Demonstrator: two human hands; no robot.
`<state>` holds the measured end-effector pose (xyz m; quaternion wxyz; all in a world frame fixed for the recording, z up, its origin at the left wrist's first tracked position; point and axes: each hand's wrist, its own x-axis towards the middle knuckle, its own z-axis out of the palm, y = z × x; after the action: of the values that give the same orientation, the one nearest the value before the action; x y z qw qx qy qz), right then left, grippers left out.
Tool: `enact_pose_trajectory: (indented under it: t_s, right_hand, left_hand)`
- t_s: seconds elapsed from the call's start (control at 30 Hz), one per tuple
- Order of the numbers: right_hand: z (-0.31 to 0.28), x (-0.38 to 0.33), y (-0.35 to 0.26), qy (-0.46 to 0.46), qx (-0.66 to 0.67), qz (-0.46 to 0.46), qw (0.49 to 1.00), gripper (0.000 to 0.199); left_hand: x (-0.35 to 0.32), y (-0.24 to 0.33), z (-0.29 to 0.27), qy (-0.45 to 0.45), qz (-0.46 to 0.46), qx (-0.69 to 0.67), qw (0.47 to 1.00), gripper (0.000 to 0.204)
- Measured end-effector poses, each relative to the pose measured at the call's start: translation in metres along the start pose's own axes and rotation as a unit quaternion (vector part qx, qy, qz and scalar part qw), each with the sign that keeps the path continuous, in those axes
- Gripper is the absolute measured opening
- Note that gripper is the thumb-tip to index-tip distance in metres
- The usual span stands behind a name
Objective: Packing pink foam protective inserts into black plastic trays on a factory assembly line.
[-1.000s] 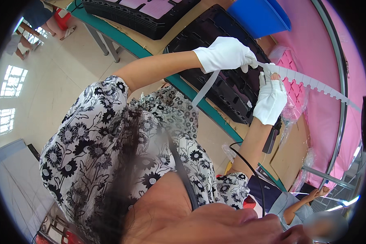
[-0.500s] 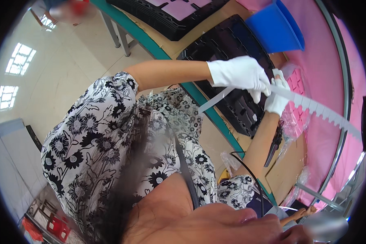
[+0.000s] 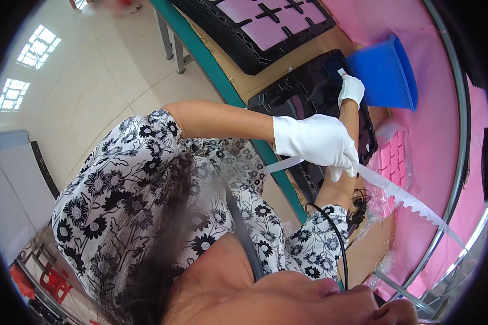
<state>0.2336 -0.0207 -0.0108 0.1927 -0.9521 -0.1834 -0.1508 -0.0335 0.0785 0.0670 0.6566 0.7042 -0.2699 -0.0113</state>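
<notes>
A long white strip (image 3: 401, 197) with a notched, saw-toothed edge runs through the gloved left hand (image 3: 315, 142), its long axis slanting from the lower middle of the view, where a plain tail (image 3: 283, 164) sticks out just behind the glove, down and outward to the right, where its far end thins out against the pink surface (image 3: 444, 124). The left hand is closed around the strip, fingers curled over it, above the near edge of a black moulded tray (image 3: 298, 97). The right hand (image 3: 351, 89), also in a white glove, is stretched farther out over the same tray and pinches a small white piece (image 3: 341, 72) between its fingertips, just beside a blue plastic bin (image 3: 387, 73) that lies tilted on its side. The tray sits on brown cardboard on a table whose green edge (image 3: 222, 81) runs diagonally past the person's arms; a second black tray with pink inserts (image 3: 260, 24) lies farther along the table, well apart from the hands. To the right of the tray, pink sheets in clear bags (image 3: 391, 162) crowd the space under the strip, and a curved metal rail (image 3: 461, 135) bounds that side. A black cable (image 3: 336, 238) loops by the right elbow. Pale tiled floor (image 3: 103, 70) lies open on the left of the table.
</notes>
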Motion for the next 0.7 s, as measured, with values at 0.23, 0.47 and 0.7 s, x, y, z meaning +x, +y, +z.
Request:
enact_pose_trajectory:
  t_s: [0.23, 0.47, 0.7]
  right_hand:
    - [0.021, 0.004, -0.002, 0.027, -0.063, 0.008, 0.998, 0.025]
    - [0.035, 0.009, -0.003, 0.045, -0.092, 0.015, 0.995, 0.025]
    - [0.040, 0.003, 0.002, 0.087, -0.111, 0.007, 0.990, 0.024]
  left_hand:
    - [0.003, -0.003, -0.006, 0.001, -0.006, -0.009, 1.000, 0.016]
    - [0.004, -0.009, -0.010, 0.009, 0.027, 0.029, 0.999, 0.017]
    - [0.003, -0.007, -0.009, 0.012, 0.026, 0.033, 0.999, 0.017]
